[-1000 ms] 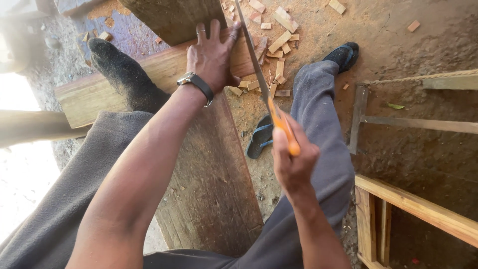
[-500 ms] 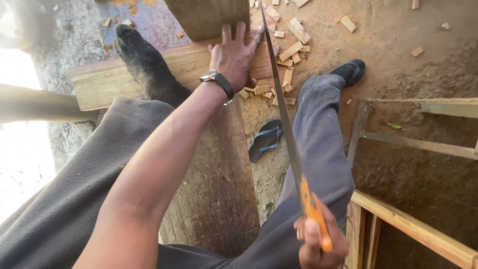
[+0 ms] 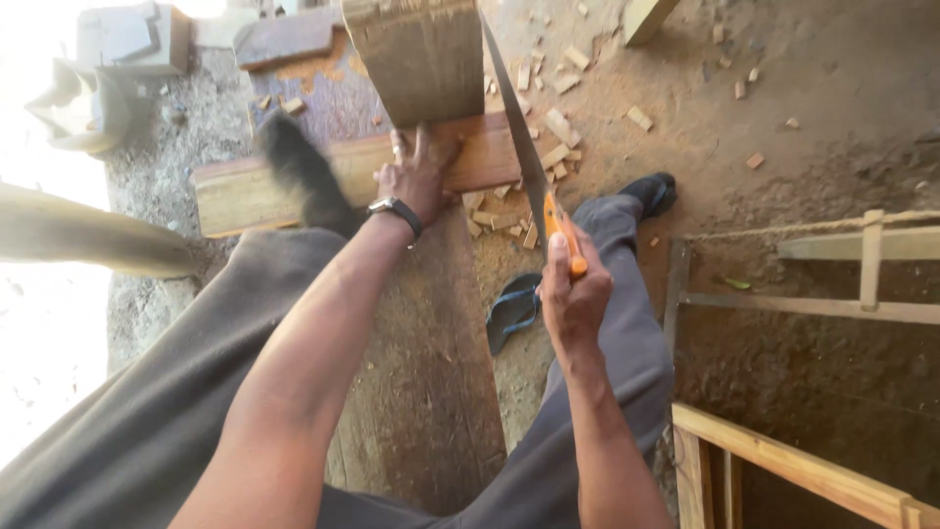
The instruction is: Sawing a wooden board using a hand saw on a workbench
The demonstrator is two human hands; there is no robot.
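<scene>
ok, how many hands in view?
2. Left hand presses flat on the light plank; right hand grips the orange handle of the saw. No other hands show.

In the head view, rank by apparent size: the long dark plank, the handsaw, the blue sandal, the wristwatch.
1. Long dark plank, though nearness to the camera enlarges it.
2. Handsaw.
3. Blue sandal.
4. Wristwatch.

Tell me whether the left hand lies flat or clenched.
Flat: the left hand lies spread, palm down, on the light plank.
</scene>
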